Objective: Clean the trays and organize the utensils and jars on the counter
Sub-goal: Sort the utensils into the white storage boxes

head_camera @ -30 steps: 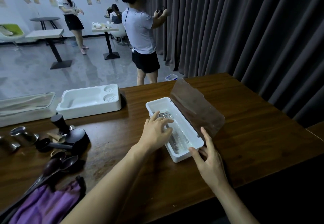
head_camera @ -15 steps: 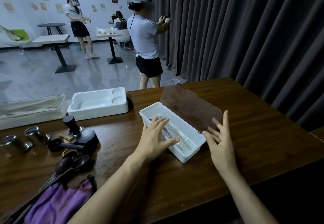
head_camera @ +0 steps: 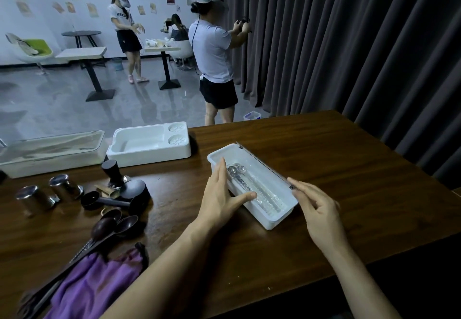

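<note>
Swinging the clear hinged lid (head_camera: 262, 179) down has shut it flat over the long white plastic utensil box (head_camera: 274, 221); 0.5 s ago it stood tilted open. With the metal spoons (head_camera: 235, 170) enclosed, this box looks finished. My left hand (head_camera: 219, 194) lies flat along its left rim, thumb on the lid. My right hand (head_camera: 319, 209), loosely open, touches its near right corner and grips nothing. The box sits mid-table, angled. On the dark wooden table (head_camera: 349, 169), 2 white trays (head_camera: 149, 154) line the far left edge, with 2 steel cups (head_camera: 66, 186) and a purple cloth (head_camera: 94, 286) nearer me. Grey curtains (head_camera: 349, 44) hang on the right.

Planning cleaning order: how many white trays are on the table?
3: a lidded tray far left, a divided tray beside it, a third tray between left hand and right hand.
</note>
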The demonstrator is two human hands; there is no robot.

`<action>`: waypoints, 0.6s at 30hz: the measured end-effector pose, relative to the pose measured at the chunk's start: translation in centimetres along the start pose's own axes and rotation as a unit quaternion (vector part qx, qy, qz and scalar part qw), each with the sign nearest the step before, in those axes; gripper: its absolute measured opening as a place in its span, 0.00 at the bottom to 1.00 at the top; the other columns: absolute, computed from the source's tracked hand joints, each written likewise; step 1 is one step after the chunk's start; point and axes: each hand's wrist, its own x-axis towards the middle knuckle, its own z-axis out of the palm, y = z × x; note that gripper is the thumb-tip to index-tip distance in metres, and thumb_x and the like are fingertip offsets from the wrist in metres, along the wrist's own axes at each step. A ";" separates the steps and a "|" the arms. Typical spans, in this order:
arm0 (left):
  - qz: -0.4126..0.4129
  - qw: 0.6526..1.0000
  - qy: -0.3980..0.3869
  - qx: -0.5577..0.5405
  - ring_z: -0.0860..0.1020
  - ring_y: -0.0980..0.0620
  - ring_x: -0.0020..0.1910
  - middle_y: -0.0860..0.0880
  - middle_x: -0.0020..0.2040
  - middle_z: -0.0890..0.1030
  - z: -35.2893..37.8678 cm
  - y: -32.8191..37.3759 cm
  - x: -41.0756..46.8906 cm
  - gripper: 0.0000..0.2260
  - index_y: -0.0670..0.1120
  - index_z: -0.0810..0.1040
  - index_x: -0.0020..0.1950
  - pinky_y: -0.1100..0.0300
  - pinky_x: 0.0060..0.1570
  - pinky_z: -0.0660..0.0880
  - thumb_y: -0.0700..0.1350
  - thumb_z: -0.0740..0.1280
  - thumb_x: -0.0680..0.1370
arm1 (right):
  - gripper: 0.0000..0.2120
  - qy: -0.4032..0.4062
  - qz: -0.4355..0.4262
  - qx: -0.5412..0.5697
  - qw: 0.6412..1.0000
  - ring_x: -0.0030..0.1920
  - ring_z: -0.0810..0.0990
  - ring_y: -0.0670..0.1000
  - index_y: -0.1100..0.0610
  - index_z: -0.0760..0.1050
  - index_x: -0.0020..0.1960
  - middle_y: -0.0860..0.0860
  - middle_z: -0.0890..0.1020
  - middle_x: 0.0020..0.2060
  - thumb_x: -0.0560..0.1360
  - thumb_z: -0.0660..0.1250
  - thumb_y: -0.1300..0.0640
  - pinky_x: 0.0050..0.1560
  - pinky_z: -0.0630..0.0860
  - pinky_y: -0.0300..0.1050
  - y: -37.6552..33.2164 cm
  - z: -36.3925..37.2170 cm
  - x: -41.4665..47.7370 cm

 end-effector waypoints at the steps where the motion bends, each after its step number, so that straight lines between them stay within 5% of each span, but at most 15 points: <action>1: -0.003 1.000 0.006 -0.014 0.56 0.64 0.77 0.61 0.81 0.54 -0.2 0.0 -0.1 0.58 0.53 0.45 0.84 0.61 0.76 0.60 0.71 0.75 0.66 | 0.14 -0.012 -0.007 -0.017 1.000 0.63 0.74 0.33 0.44 0.79 0.64 0.34 0.78 0.60 0.81 0.66 0.55 0.59 0.74 0.31 0.2 0.2 -0.4; 6: -0.010 0.998 0.030 -0.054 0.58 0.63 0.78 0.63 0.80 0.56 -1.1 -0.8 0.4 0.56 0.57 0.47 0.83 0.59 0.74 0.62 0.67 0.78 0.66 | 0.15 -0.049 -0.011 -0.071 0.996 0.68 0.68 0.32 0.42 0.79 0.65 0.34 0.74 0.64 0.80 0.63 0.49 0.63 0.67 0.28 1.2 1.6 -2.5; 14: -0.035 0.997 -0.020 -0.071 0.56 0.55 0.81 0.61 0.83 0.54 -3.4 -4.2 2.0 0.56 0.67 0.44 0.81 0.41 0.78 0.61 0.66 0.79 0.65 | 0.16 -0.051 -0.033 -0.113 0.992 0.70 0.63 0.29 0.46 0.79 0.66 0.38 0.73 0.66 0.80 0.68 0.58 0.62 0.60 0.20 1.6 2.4 -3.3; 18: -0.023 0.999 -0.025 -0.014 0.61 0.50 0.79 0.56 0.84 0.47 -4.3 -4.0 2.2 0.43 0.69 0.49 0.81 0.52 0.72 0.66 0.43 0.70 0.77 | 0.16 -0.050 -0.035 -0.124 0.990 0.70 0.63 0.30 0.46 0.79 0.66 0.37 0.73 0.67 0.79 0.68 0.58 0.62 0.60 0.21 1.3 2.4 -3.5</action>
